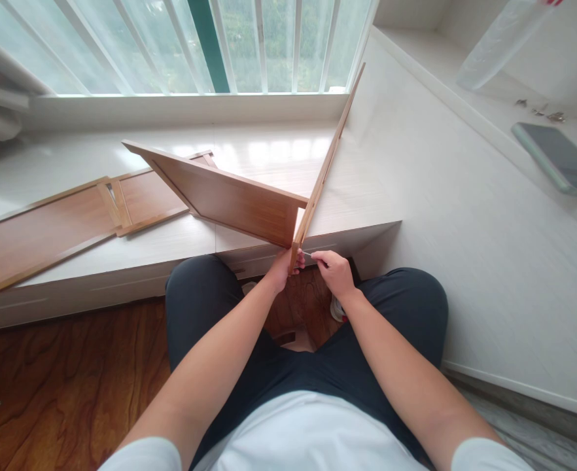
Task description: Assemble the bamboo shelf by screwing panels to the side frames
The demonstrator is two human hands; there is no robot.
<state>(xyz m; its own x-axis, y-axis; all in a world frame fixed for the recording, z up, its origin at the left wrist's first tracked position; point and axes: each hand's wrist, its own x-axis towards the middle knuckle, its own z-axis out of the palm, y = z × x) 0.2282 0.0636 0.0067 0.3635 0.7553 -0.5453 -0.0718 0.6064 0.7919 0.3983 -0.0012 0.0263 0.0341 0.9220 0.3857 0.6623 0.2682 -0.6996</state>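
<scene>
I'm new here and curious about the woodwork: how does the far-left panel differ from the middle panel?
The far-left panel lies flat on the white ledge; the middle panel stands on edge.
The far-left panel is well away from the hands; the middle panel's right end is beside the left hand.
Both have reddish-brown faces with lighter wooden edging.

I see smooth wood with a soft satin sheen on the slanted panel [234, 199] and the edge-on panel [326, 169], and likewise on the 2 flat panels [48, 226]. The slim rod [307, 254] looks like metal to me. The ledge [362, 196] is smooth, glossy, faintly grained; the floor [72, 366], polished wood. I make out matt cloth trousers [205, 288] and a glossy phone screen [560, 154].
</scene>
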